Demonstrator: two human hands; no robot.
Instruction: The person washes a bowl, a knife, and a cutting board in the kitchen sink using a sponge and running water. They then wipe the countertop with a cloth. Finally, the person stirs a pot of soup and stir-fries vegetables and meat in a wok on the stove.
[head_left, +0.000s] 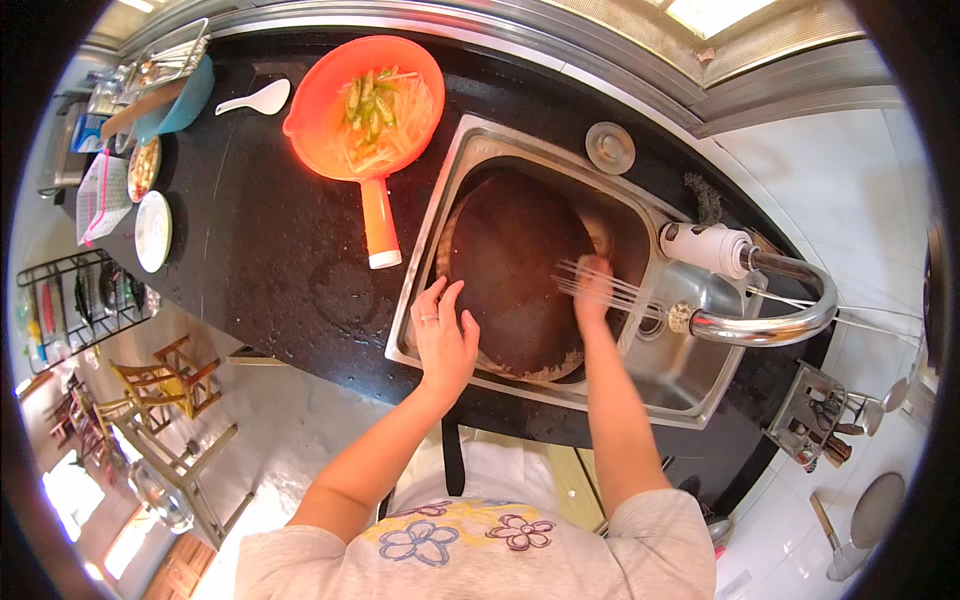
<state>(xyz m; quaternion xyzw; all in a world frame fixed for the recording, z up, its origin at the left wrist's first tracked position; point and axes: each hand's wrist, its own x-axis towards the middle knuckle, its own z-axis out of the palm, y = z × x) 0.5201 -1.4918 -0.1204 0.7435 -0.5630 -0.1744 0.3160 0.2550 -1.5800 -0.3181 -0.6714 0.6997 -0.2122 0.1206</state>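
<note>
A large dark brown round pan point(515, 265) lies in the left basin of the steel sink point(462, 150). My left hand point(445, 335) is over the basin's near left edge beside the pan, its fingers apart and nothing in them; whether it touches the pan I cannot tell. Over the pan's right side is my right hand point(592, 290), smeared by motion. Its fingers cannot be made out. Thin streams of water point(625, 295) run from the curved chrome faucet point(770, 325) across that hand toward the pan.
An orange-red plastic scoop point(380, 225) with pale shreds and green pieces stands left of the sink. Beyond it lie a white spoon point(262, 98), a blue bowl point(195, 100) and a white plate point(153, 232). A small metal dish point(610, 148) sits behind the sink; a utensil rack point(812, 415) is at right.
</note>
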